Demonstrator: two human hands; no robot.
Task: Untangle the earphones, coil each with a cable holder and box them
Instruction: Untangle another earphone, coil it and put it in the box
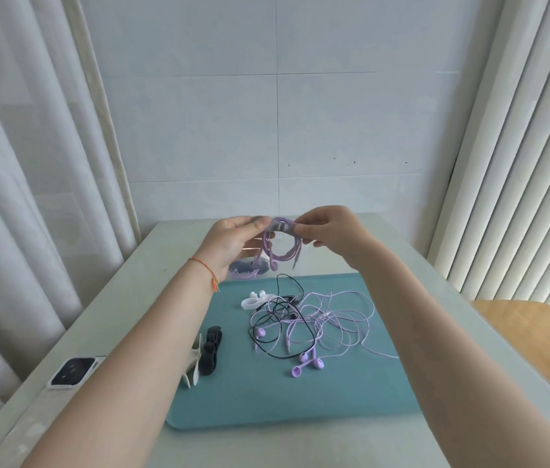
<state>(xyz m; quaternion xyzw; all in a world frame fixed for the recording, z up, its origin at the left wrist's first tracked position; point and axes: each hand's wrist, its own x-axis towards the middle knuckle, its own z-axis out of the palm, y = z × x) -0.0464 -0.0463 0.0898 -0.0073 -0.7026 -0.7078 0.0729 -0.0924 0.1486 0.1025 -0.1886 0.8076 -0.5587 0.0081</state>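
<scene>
At frame centre, above the desk (124,292), the left hand (229,244) and right hand (331,231) each pinch one end of a grey cable holder (280,227) wrapped around a coiled purple earphone (278,251). The remaining tangled earphones (314,324), purple and black, lie on the teal mat (266,400) below. No legible writing is visible on any item.
</scene>
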